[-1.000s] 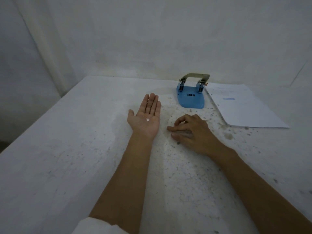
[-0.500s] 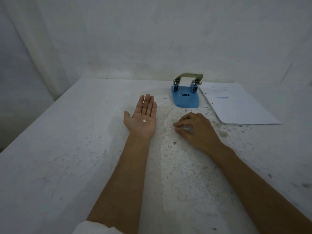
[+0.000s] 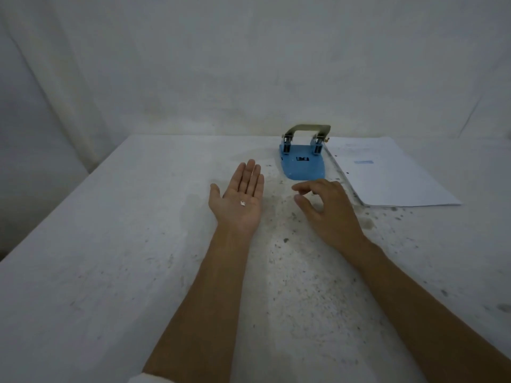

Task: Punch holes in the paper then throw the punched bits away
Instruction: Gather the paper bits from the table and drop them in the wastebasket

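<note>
My left hand lies palm up and flat on the table, fingers together, with tiny white punched bits resting on the palm. My right hand hovers just right of it, palm down and fingers curled. Its thumb and forefinger are slightly apart, and I see nothing between them. The blue hole punch with its metal lever stands behind both hands. A stack of white paper lies to the right of the punch, with small dark holes along its left edge.
The white table is speckled with dark flecks and small bits around the hands and in front of the paper. A white draped backdrop rises behind the table. The table's left edge runs diagonally at the far left.
My right hand has lifted off the table and shifted back and right, its fingers uncurling from a pinch on the surface. My left hand stays palm up with the bits.
</note>
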